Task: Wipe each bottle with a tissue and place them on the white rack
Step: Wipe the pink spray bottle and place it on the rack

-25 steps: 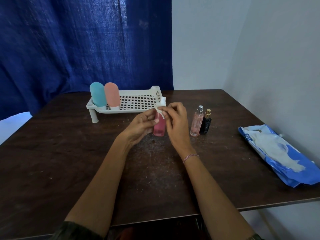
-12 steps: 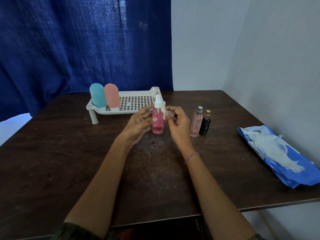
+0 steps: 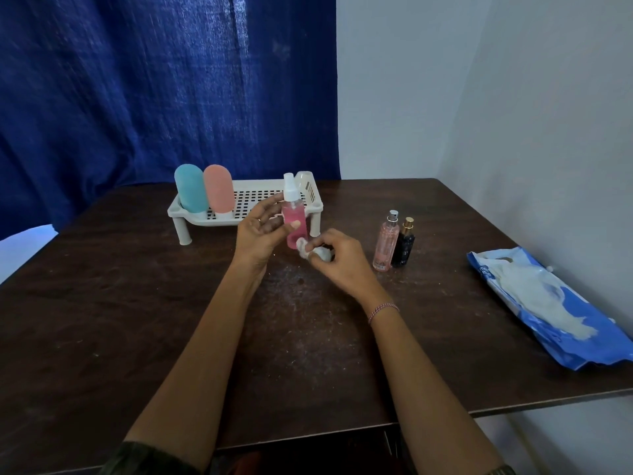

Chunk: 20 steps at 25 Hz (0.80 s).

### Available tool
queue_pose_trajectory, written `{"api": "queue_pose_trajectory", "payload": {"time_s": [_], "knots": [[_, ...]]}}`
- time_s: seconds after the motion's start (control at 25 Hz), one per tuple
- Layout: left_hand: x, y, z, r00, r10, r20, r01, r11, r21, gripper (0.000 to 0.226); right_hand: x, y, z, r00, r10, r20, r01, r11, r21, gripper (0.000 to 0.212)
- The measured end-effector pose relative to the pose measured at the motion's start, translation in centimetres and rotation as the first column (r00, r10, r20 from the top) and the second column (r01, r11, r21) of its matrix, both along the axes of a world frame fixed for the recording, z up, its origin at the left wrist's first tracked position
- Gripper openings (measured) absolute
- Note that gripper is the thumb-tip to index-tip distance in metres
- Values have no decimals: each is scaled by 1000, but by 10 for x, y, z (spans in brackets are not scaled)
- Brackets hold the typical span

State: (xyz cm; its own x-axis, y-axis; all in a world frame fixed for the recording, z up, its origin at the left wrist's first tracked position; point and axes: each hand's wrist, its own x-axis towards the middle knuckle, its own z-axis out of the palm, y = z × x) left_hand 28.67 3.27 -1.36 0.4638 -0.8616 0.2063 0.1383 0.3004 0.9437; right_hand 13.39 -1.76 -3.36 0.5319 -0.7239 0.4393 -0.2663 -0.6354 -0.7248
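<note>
Fingers [image 3: 270, 209] of the left hand [image 3: 257, 234] are curled round a pink spray bottle [image 3: 295, 221], the thumb laid across its front, holding it upright and clear of the dark surface [image 3: 137, 303]. A ring [image 3: 259, 220] shows on one of them.

Starting from the far left, beyond those fingers and to their left, a teal bottle [image 3: 190, 188] and a peach bottle [image 3: 219, 190] stand touching, side by side, at the left end of the white rack [image 3: 195, 219]. The rack's right end sits just behind the held bottle.

Just right of the left fingers, the right hand [image 3: 339, 265] has its thumb and fingertips pinched on a crumpled tissue [image 3: 317, 252], which lies against the lower end of the spray bottle. A thread bracelet [image 3: 383, 310] circles that wrist.

Near the right hand's fingers, on their right, a pale pink perfume bottle [image 3: 386, 245] and a black perfume bottle [image 3: 404, 246] stand upright, just beside each other, on the surface.

Well to the right of both hands, by the wall, a blue tissue pack [image 3: 555, 313] lies flat, with white tissue showing through its top.
</note>
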Motion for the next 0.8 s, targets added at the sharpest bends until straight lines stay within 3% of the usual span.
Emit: {"api": "queue_pose_trajectory", "payload": {"time_s": [0.16,0.24,0.32,0.44,0.52,0.64,0.8], "knots": [[0,1,1,996,75,37,-74,997,-28,52,3,1,-7,956,52,-289,-94,986,-135,9],[1,-1,-1,995,92,42,-91,996,-22,55,5,2,-8,947,41,-320,-94,984,-151,7],[3,-3,-2,993,109,48,-109,994,-2,57,8,5,-7,970,23,-240,-60,987,-150,11],[5,-4,-3,991,126,45,-125,992,-16,56,17,7,-1,996,-89,10,89,988,-127,8],[6,-4,-4,987,154,35,-154,988,-18,54,25,8,3,977,-159,142,172,982,-80,24],[2,-1,-2,987,153,58,-151,988,-35,53,39,7,10,965,-213,150,225,972,-68,42],[2,-1,-4,978,187,96,-184,982,-42,54,52,0,19,956,-234,175,248,967,-63,36]]}}
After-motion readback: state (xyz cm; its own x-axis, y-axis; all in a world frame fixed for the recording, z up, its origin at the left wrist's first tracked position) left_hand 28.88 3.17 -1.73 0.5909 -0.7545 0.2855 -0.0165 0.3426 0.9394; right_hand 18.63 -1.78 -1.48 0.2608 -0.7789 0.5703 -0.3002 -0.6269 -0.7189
